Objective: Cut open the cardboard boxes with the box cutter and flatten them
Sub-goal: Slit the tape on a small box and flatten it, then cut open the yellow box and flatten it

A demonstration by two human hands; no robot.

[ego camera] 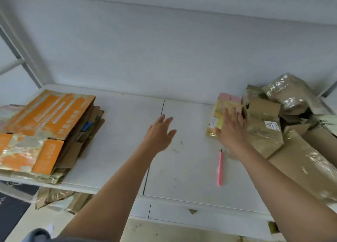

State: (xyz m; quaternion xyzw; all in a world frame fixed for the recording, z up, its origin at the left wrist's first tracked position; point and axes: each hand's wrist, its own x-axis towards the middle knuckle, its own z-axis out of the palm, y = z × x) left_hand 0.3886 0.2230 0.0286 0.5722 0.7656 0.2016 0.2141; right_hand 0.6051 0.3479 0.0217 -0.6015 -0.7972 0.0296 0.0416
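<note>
**Reaching for the next box**

On the left I see the flat stack [49, 130], orange sheet on top, probably the done pile. My left hand [160, 132] hovers over the table [118, 146], fingers apart, holding nothing. The cutter [220, 167] lies near the front edge, untouched. My right hand [231, 128], fingers straight, rests on the yellow box [218, 114] beside the uncut heap [277, 117]; contents hidden.

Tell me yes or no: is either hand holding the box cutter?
No, the pink box cutter lies on the table, untouched by both hands.
</note>
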